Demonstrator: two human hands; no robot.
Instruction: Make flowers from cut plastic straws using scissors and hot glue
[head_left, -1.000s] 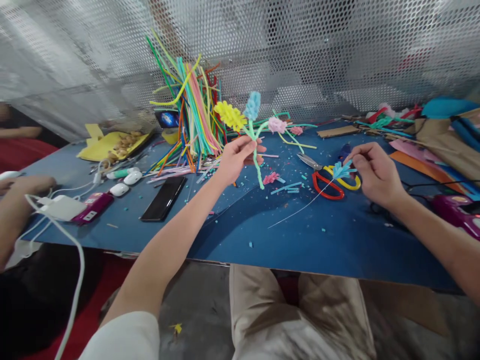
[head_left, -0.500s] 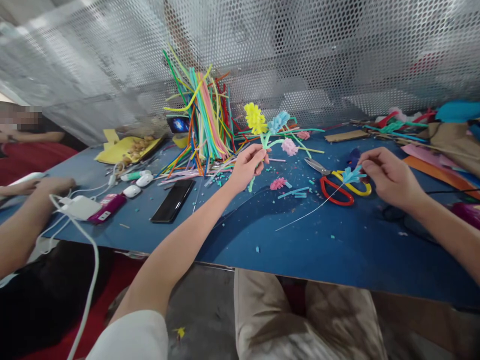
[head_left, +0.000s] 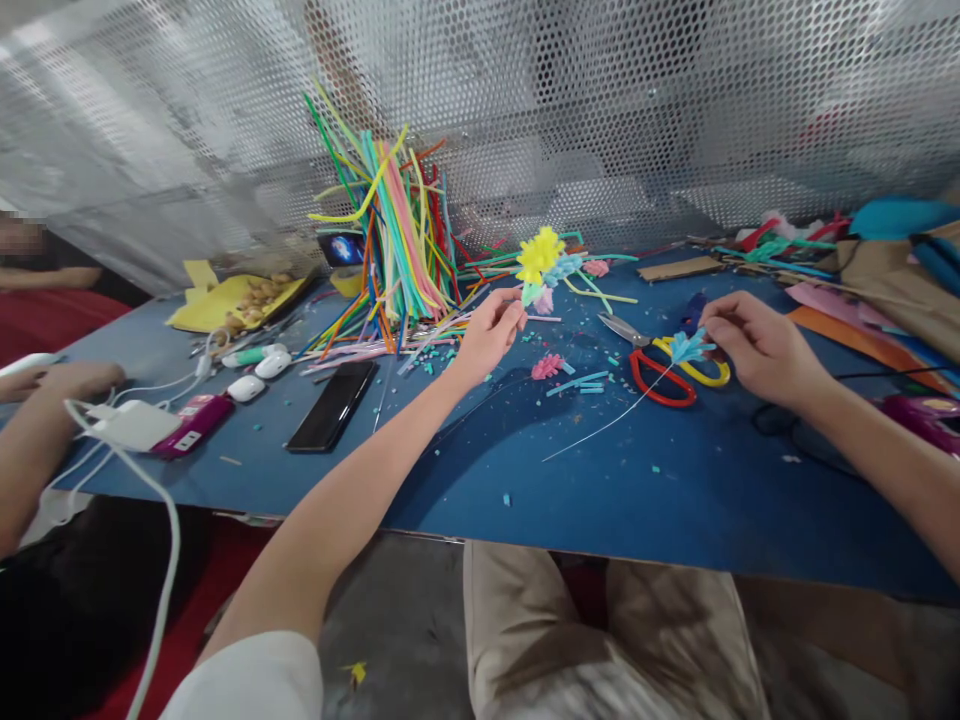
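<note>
Near the middle, my left hand (head_left: 491, 335) is closed round the stems of a small bunch of fuzzy flowers: a yellow flower (head_left: 540, 255) in front, a blue one (head_left: 564, 268) partly behind it and a pale pink one (head_left: 543, 299) below. My right hand (head_left: 757, 345) pinches a light blue flower (head_left: 690, 347), from which a thin wire (head_left: 611, 425) hangs down to the left. Behind and beside this flower lie open scissors (head_left: 664, 378) with red and yellow handles. A pink flower (head_left: 549, 367) rests on the table between my hands, near short blue pieces (head_left: 589, 382).
Pipe cleaners (head_left: 397, 230) stand bundled before the perforated metal screen (head_left: 600, 100). A black phone (head_left: 332, 407), white charger (head_left: 139, 425) with cables, and yellow tray (head_left: 225, 302) are left. A person's arm (head_left: 45, 430) rests far left. Paper scraps (head_left: 847, 310) lie right.
In my left hand the bunch has turned: the yellow flower now overlaps the blue one, and the pale pink one sits closer in. My right hand keeps its pinch. The whole view has shifted slightly.
</note>
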